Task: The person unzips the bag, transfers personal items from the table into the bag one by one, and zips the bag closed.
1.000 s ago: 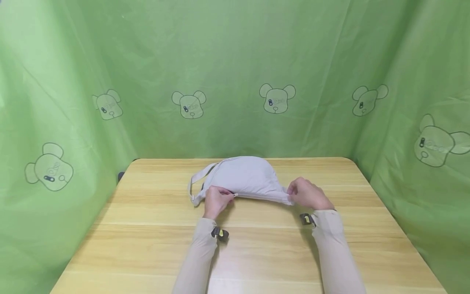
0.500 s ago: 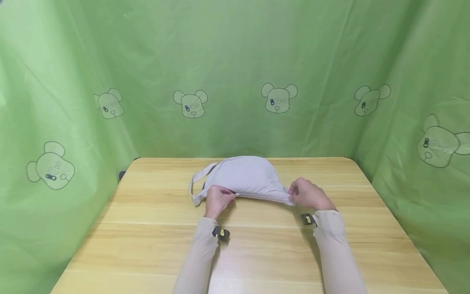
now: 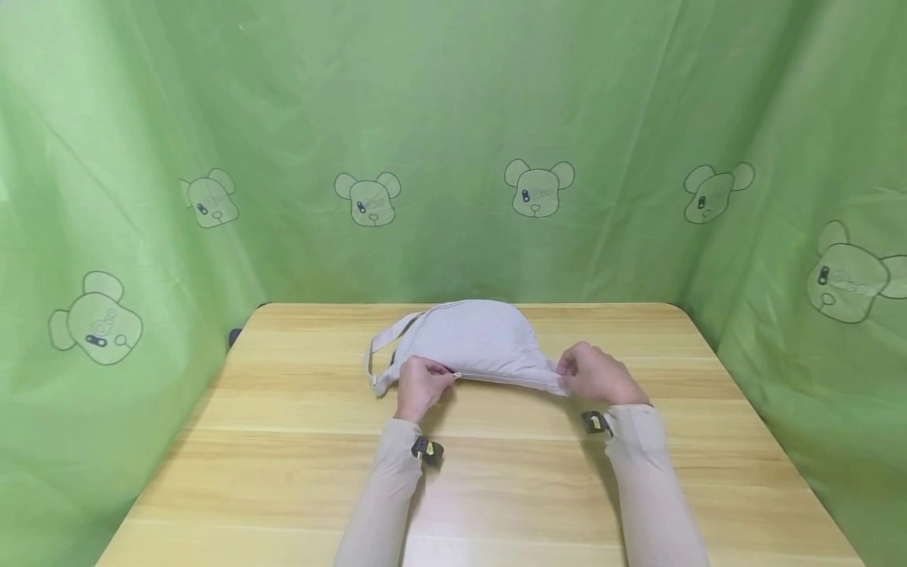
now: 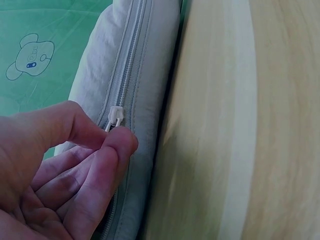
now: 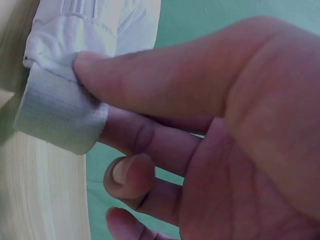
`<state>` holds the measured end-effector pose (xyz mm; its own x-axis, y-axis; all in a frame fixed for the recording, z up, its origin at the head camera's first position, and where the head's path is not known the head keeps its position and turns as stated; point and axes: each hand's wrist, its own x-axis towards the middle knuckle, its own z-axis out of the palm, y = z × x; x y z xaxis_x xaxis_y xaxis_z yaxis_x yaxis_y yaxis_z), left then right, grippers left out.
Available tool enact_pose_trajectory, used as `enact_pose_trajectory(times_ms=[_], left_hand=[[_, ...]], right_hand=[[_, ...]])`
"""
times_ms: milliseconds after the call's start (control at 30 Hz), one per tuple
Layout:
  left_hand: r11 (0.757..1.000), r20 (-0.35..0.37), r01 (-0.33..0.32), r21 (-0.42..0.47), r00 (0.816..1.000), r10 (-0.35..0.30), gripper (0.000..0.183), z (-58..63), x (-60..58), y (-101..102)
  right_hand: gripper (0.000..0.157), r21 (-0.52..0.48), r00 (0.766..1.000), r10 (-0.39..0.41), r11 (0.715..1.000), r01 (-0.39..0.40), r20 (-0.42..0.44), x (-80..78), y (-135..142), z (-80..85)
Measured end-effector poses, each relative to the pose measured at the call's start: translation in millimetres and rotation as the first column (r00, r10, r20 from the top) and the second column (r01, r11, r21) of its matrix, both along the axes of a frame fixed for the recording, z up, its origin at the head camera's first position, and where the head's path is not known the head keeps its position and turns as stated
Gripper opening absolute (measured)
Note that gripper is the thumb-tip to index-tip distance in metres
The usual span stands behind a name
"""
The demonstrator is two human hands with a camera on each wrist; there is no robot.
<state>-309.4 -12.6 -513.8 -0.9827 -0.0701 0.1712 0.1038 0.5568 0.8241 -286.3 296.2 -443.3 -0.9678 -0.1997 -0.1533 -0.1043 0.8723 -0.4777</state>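
A pale grey waist bag (image 3: 468, 339) lies on the wooden table, its curved side away from me and its zipper (image 3: 503, 381) along the near edge. My left hand (image 3: 423, 386) pinches the small zipper pull (image 4: 115, 116) between thumb and forefinger, near the bag's left part. In the left wrist view the zipper teeth beyond the slider are joined. At the bag's right end my right hand (image 3: 598, 374) pinches the corner where a webbing strap (image 5: 62, 110) is sewn on. Its thumb lies on top and its other fingers are loosely bent beneath.
A strap loop (image 3: 386, 342) sticks out at the bag's left end. The wooden table (image 3: 510, 488) reaches towards me. Green curtains (image 3: 453, 94) printed with bear heads stand behind and on both sides.
Almost nothing differs. Both hands keep their grip on the zipper pull and the bag's right corner, and the whole head view has shifted very slightly.
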Motion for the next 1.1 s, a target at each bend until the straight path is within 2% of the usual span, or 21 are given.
enact_pose_trajectory(times_ms=[300, 1100], left_hand=[[1.000, 0.012, 0.008, -0.019, 1.000, -0.008, 0.007, -3.1, -3.2, -2.2], [0.999, 0.009, -0.007, -0.050, 1.000, 0.007, 0.007, 1.6, -3.0, -16.6]], right_hand=[[0.010, -0.004, 1.000, -0.015, 1.000, 0.015, 0.010, -0.5, 0.6, -2.1], [0.009, -0.012, 1.000, -0.005, 1.000, 0.005, 0.006, -2.5, 1.5, -3.5]])
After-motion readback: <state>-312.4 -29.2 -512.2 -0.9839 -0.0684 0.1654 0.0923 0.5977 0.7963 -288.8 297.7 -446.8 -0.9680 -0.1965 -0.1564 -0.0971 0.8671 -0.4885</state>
